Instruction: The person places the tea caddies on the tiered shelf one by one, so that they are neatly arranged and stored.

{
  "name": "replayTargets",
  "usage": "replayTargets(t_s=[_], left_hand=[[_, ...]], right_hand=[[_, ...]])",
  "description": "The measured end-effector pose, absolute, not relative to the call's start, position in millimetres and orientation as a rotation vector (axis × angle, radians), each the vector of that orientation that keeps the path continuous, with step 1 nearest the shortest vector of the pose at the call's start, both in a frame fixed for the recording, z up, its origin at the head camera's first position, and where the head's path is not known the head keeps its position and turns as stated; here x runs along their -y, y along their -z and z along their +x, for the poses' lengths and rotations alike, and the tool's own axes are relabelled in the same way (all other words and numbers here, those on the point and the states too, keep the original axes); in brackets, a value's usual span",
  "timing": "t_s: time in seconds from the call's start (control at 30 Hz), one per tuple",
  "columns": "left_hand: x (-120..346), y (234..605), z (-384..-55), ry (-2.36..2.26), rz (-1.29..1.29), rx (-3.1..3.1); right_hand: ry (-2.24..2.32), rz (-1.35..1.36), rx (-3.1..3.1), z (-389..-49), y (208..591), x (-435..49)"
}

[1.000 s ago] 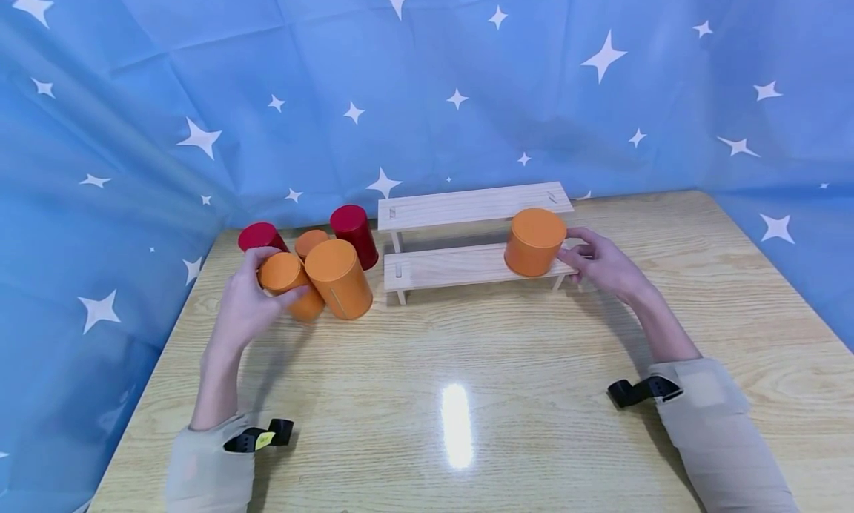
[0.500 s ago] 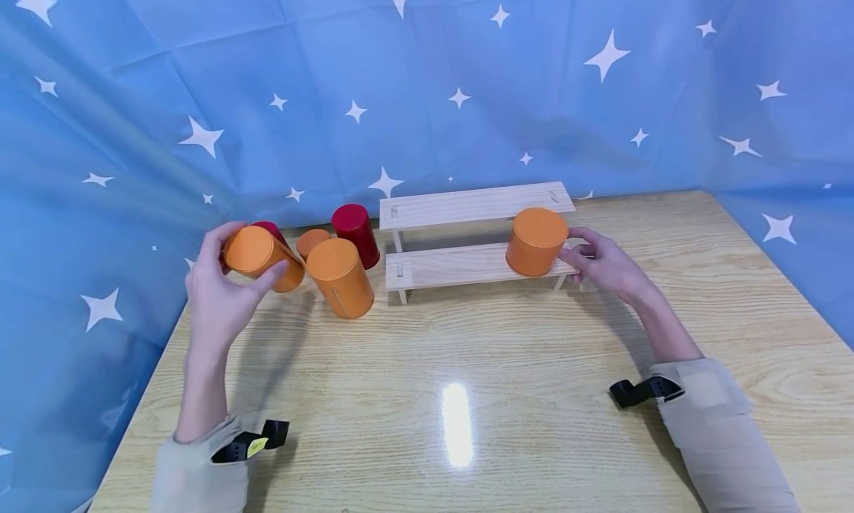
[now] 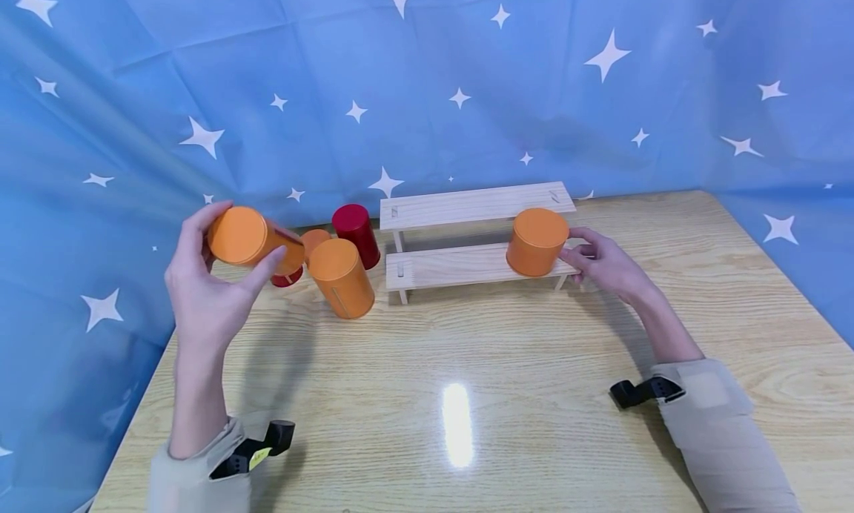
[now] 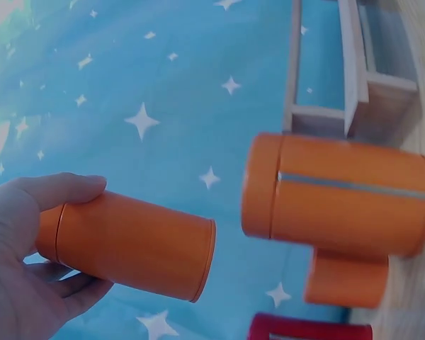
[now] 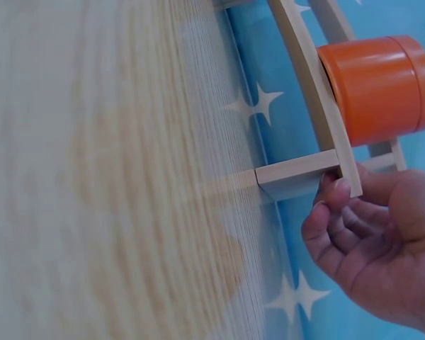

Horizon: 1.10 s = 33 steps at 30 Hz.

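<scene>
Lifted off the table, an orange lidded canister [image 3: 239, 235] is tilted in my left hand [image 3: 207, 298], thumb on one side and fingers on the other. On the right, my right hand [image 3: 606, 267] pinches the end of the lower board of a two-tier wooden shelf [image 3: 454, 268]; in the right wrist view its fingers curl at that board edge [image 5: 348, 166]. Beside that hand a short, wide orange canister [image 3: 536, 242] stands on the lower tier. A taller orange canister [image 3: 342, 279] stands between the lifted one and the shelf.
Behind the tall canister are a small orange canister [image 3: 315, 239] and a dark red canister [image 3: 356, 235]. Another red canister [image 3: 287, 278] is mostly hidden behind the lifted one. A blue star-patterned cloth [image 3: 427, 90] hangs behind and left of the wooden table [image 3: 373, 394].
My left hand has raised the orange canister from among the others, moving it up and left and tilting it. My right hand and the shelf have stayed put.
</scene>
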<state>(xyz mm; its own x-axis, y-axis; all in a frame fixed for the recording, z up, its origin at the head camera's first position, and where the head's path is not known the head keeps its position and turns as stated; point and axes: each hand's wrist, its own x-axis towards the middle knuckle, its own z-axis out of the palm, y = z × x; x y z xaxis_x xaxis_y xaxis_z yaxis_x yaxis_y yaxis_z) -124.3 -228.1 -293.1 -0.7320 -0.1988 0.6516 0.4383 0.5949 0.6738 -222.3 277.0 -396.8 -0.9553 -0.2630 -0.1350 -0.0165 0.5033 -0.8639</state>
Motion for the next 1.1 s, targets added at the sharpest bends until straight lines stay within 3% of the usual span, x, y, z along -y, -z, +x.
replayTargets(t_s=[0.5,1.1], left_hand=[[175,279,-126,1.309,-0.429,2.065],[118,293,-152,1.358,-0.641,2.086]], right_hand=[[1.44,-0.27,-2.502,-220,395,-276],[1.449,-0.282,-2.514,-220,396,-276]])
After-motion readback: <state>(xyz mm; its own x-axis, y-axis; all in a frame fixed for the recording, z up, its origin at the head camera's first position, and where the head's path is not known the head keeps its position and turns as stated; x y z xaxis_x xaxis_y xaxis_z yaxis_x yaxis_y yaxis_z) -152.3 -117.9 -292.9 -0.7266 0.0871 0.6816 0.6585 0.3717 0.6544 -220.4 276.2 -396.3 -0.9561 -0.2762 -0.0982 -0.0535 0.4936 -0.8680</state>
